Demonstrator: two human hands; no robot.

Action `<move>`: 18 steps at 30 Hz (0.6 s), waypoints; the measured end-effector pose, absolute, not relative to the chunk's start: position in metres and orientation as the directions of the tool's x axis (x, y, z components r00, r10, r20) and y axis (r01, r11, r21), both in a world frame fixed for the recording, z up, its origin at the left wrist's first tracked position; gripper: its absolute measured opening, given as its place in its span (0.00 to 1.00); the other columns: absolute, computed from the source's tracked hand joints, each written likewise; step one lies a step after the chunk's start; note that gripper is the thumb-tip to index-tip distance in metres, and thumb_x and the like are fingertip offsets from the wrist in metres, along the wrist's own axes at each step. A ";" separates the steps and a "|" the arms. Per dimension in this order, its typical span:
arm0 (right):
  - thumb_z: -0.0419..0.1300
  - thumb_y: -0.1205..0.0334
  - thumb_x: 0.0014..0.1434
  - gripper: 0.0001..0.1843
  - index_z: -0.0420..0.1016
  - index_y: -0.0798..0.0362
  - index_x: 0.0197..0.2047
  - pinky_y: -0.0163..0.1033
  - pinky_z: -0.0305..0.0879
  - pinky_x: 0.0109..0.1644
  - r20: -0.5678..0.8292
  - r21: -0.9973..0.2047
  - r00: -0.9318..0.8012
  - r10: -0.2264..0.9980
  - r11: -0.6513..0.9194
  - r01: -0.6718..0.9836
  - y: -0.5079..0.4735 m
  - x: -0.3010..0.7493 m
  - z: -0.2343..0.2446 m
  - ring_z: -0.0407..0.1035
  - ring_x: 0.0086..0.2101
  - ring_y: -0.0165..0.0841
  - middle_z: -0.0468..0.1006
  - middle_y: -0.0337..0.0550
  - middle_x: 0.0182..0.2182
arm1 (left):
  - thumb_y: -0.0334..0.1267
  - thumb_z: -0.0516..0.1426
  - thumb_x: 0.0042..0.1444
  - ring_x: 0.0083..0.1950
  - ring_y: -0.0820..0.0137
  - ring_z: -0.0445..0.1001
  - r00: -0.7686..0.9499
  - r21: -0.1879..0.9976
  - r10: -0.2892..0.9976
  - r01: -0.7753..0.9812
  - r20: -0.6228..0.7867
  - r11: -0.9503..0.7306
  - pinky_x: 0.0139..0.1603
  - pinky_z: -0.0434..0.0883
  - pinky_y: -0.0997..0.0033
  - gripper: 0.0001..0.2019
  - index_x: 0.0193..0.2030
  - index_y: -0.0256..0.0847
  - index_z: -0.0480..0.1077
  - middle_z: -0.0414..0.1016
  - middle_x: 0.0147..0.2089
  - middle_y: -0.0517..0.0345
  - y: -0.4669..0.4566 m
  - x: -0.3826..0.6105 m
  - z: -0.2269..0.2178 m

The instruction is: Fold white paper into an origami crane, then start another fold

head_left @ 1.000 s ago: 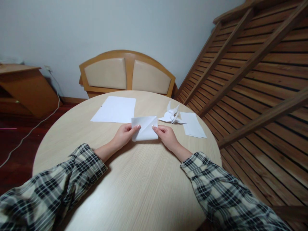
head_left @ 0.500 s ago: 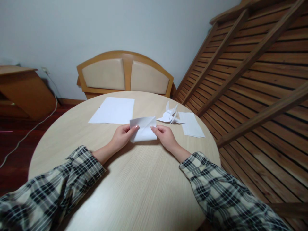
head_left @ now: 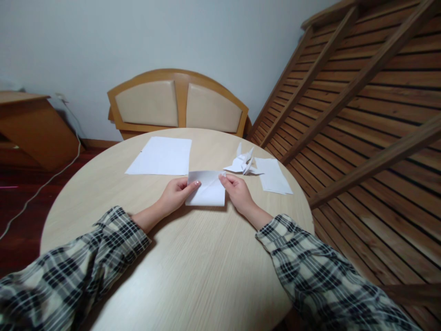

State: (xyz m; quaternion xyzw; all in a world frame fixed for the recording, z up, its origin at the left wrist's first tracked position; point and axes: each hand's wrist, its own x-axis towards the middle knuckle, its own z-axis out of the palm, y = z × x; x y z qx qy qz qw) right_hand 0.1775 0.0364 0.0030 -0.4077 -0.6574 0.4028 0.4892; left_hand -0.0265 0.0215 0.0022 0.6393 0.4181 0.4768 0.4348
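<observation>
Between my hands is a folded sheet of white paper (head_left: 207, 195), roughly square, with a slanting crease across its upper part. My left hand (head_left: 177, 196) grips its left edge, thumb on top and fingers underneath. At the upper right corner my right hand (head_left: 237, 191) pinches the paper between thumb and fingers. The fingers beneath the sheet are mostly hidden. Just beyond my right hand lie folded paper cranes (head_left: 244, 162); they overlap, so I cannot tell how many there are.
A stack of white paper (head_left: 160, 156) lies at the table's far left. Smaller white sheets (head_left: 274, 177) rest at the right, beside the cranes. The round wooden table (head_left: 193, 271) stands before a padded headboard (head_left: 148, 103), with a slatted wooden frame (head_left: 365, 105) leaning on the right.
My right hand has moved slightly up to the paper's upper right corner. The folded paper has tilted flatter, and its top edge now looks more level. My left hand keeps its hold.
</observation>
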 end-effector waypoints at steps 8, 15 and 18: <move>0.55 0.38 0.59 0.28 0.53 0.50 0.20 0.38 0.48 0.29 0.360 -0.901 -0.172 0.917 0.390 0.190 0.037 0.178 0.001 0.49 0.25 0.29 0.52 0.34 0.21 | 0.47 0.60 0.51 0.24 0.74 0.58 0.214 0.971 0.956 0.090 0.199 -0.222 0.23 0.56 0.72 0.15 0.24 0.36 0.69 0.64 0.22 0.59 0.021 -0.025 0.003; 0.55 0.35 0.57 0.30 0.52 0.50 0.20 0.38 0.47 0.28 0.347 -0.900 -0.145 0.926 0.373 0.225 0.036 0.179 0.003 0.49 0.24 0.29 0.52 0.34 0.20 | 0.48 0.59 0.51 0.24 0.74 0.59 0.228 0.977 0.958 0.082 0.175 -0.198 0.23 0.58 0.73 0.15 0.27 0.36 0.69 0.65 0.23 0.60 0.020 -0.024 0.004; 0.55 0.36 0.58 0.30 0.53 0.50 0.20 0.38 0.47 0.28 0.350 -0.900 -0.148 0.925 0.375 0.221 0.035 0.179 0.003 0.49 0.24 0.29 0.52 0.34 0.20 | 0.48 0.59 0.52 0.24 0.74 0.59 0.231 0.973 0.955 0.088 0.187 -0.211 0.23 0.57 0.73 0.15 0.26 0.36 0.68 0.65 0.22 0.60 0.020 -0.024 0.004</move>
